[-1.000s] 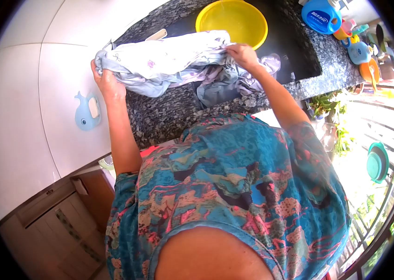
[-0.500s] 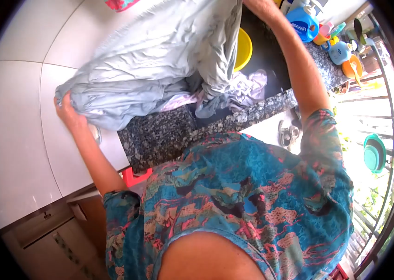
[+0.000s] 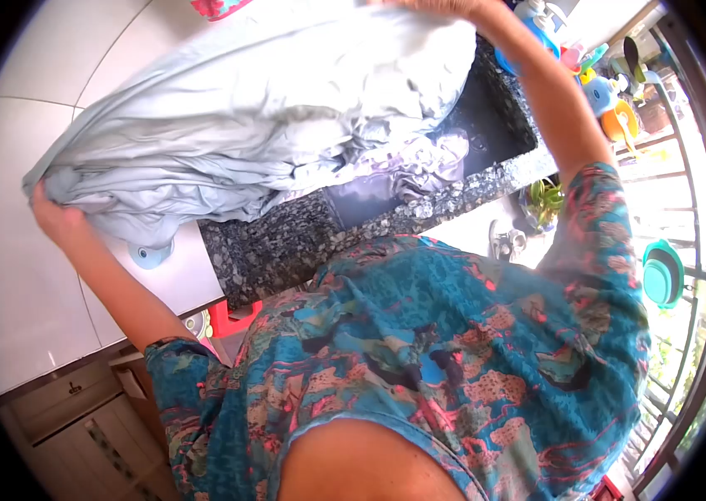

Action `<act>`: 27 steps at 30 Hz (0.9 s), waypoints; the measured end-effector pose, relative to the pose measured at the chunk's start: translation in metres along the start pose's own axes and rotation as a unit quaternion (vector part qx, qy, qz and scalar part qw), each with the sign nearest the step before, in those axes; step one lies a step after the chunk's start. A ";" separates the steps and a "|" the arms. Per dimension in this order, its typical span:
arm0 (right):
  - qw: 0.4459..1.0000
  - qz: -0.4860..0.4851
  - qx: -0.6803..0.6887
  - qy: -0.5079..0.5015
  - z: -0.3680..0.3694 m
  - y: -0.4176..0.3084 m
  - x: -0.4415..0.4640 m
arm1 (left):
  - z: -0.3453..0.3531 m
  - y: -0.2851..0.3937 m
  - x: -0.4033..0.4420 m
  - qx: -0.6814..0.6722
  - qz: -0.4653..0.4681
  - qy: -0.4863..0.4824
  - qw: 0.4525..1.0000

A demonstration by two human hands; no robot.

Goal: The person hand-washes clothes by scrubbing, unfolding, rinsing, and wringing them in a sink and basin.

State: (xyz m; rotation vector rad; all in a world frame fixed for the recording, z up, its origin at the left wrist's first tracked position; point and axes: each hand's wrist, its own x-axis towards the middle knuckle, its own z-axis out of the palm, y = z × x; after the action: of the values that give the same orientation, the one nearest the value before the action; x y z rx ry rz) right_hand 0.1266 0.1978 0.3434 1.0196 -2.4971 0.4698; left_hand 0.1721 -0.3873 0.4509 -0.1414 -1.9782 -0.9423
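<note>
Granite counter [image 3: 274, 250]: nearest, 11 o'clock. Crumpled lilac cloth [image 3: 428, 171]: 12 o'clock, in the sink [image 3: 499, 117]. Left hand [image 3: 59, 219]: 10 o'clock, curled shut on a bunched edge of pale grey fabric [image 3: 269, 92]. Fabric: spread, 10 to 12 o'clock. Right hand [image 3: 441, 7]: 12 o'clock, at fabric's far edge, cropped; finger closure: cannot tell.

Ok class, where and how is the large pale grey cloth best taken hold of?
Probably by opposite ends, hands coming in from the outer sides: the cloth is limp and spread wide, with loose folds below. The left hand grips the gathered left end; the right hand has the upper edge.
</note>
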 end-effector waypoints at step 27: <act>0.981 0.186 0.035 -0.039 0.261 -0.052 -0.163 | 0.024 -0.011 -0.074 -0.150 -0.231 -0.051 0.960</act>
State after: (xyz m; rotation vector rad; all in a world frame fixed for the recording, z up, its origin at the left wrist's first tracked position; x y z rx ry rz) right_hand 0.2085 0.1411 0.0479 0.6019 -2.7681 0.6426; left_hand 0.1937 -0.3596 0.3804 0.1132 -1.9903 -1.5646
